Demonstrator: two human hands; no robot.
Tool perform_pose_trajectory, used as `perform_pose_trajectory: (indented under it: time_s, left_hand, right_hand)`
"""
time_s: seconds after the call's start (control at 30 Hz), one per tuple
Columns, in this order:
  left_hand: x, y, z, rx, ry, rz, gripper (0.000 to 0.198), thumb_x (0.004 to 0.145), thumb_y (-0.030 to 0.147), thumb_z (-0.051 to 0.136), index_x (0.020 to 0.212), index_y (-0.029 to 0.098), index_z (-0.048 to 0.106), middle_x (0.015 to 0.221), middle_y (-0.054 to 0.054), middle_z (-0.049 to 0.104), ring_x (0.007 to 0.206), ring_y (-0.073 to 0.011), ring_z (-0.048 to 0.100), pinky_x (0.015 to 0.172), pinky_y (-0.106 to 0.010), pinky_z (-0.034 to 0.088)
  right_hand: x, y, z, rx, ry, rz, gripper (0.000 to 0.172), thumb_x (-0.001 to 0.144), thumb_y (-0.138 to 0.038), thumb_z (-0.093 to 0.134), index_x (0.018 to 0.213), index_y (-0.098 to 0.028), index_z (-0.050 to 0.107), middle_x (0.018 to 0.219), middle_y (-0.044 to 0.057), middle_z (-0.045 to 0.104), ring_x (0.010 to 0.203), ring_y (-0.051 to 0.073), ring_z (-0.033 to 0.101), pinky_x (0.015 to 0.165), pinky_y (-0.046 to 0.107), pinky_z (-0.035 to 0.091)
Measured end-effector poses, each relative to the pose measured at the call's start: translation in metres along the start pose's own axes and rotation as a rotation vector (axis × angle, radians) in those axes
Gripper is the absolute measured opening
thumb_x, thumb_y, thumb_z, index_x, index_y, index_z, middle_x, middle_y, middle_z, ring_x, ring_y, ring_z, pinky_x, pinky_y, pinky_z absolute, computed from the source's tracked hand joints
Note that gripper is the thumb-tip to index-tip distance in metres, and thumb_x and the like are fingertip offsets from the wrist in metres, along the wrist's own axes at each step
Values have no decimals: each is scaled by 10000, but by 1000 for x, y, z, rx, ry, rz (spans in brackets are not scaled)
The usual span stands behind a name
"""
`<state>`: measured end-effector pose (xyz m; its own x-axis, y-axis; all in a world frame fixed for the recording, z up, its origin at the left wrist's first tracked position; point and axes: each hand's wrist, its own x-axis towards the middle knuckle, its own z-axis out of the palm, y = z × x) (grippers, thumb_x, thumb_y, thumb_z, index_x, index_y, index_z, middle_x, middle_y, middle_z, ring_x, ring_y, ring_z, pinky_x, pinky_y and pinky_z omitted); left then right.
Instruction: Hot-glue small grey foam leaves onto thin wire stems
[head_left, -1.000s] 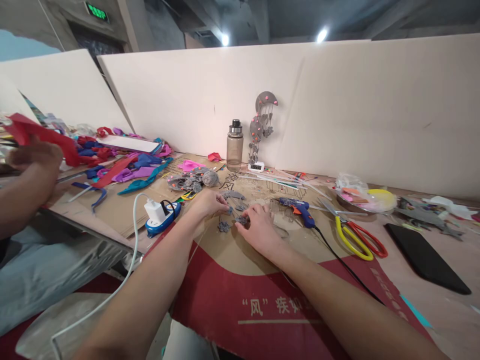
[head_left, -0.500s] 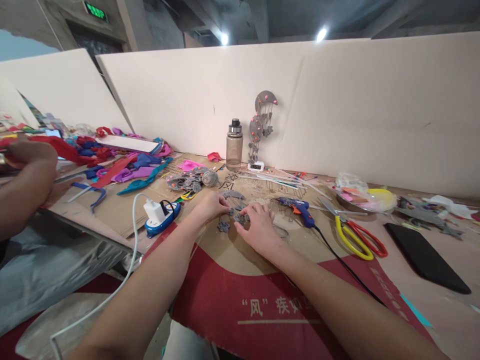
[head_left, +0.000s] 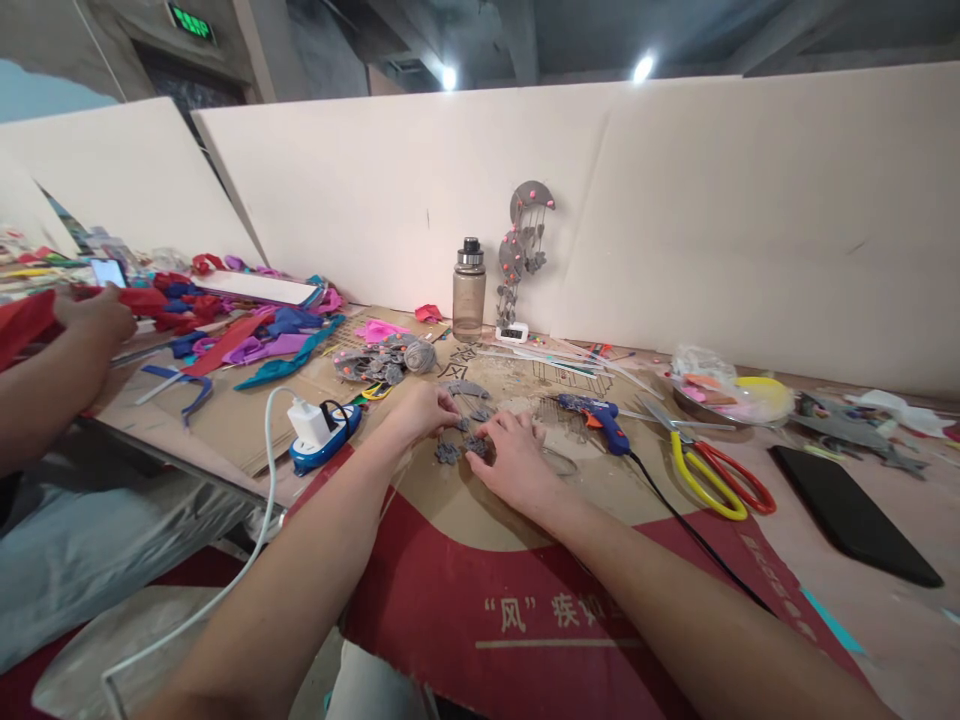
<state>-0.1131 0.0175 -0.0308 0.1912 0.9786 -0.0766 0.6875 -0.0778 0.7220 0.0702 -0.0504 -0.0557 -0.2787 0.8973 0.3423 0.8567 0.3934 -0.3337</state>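
My left hand (head_left: pixel 421 412) is closed in a pinch at a small grey felt piece on the near side of a grey crescent (head_left: pixel 463 387). My right hand (head_left: pixel 517 455) lies just to the right, thumb and fingertips closed on the edge of a grey felt flower (head_left: pixel 474 444). Another grey felt flower (head_left: pixel 448 453) rests on the cardboard (head_left: pixel 465 520) below my left fingertips. Thin strings seem to run between the crescent and the pieces, partly hidden by my fingers.
A blue hot glue gun (head_left: pixel 600 420), scissors (head_left: pixel 712 470) and a black phone (head_left: pixel 851 512) lie to the right. A blue power strip (head_left: pixel 326 445) sits left. Behind stand a bottle (head_left: pixel 469 295) and a hanging crescent ornament (head_left: pixel 531 205). A co-worker's hand (head_left: pixel 97 318) holds red cloth.
My right hand has shifted slightly, and its thumb and fingers now sit at the right edge of the felt flower. My left hand stays almost still. The co-worker's hand moved right, with red cloth.
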Motion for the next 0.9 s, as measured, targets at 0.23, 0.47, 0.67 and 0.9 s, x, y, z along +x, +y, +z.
perform_pose_trajectory:
  time_s: [0.23, 0.47, 0.67, 0.9]
  left_hand:
    - [6, -5, -3, 149, 87, 54, 180, 707, 288, 706, 810, 144, 740, 657, -24, 697, 578, -139, 604, 537, -217, 420]
    - [-2, 7, -6, 232, 64, 253, 254, 797, 205, 598, 999, 172, 749, 909, -37, 748, 762, -152, 643, 677, -218, 478]
    - [5, 1, -4, 436, 58, 447, 260, 785, 100, 576, 951, 191, 755, 1037, -69, 698, 980, -178, 628, 889, -237, 466]
    - [13, -8, -2, 413, 61, 446, 165, 770, 102, 566, 788, 175, 712, 896, -56, 684, 855, -163, 632, 802, -224, 484]
  right_hand:
    - [-1, 1, 1, -1, -9, -10, 239, 828, -411, 645, 973, -224, 677, 1071, 75, 608, 1074, 283, 450, 894, 426, 312]
    - [-2, -2, -3, 22, -41, -33, 285, 835, -486, 647, 980, -245, 692, 1067, 70, 616, 1079, 294, 457, 892, 439, 320]
    - [10, 12, -27, 10, 5, 14, 301, 904, -436, 570, 1063, -195, 656, 1141, 101, 615, 1117, 272, 482, 955, 419, 359]
    - [4, 90, -77, -299, 110, 332, 305, 909, -323, 516, 1107, -112, 611, 1157, 200, 619, 1130, 317, 536, 977, 434, 380]
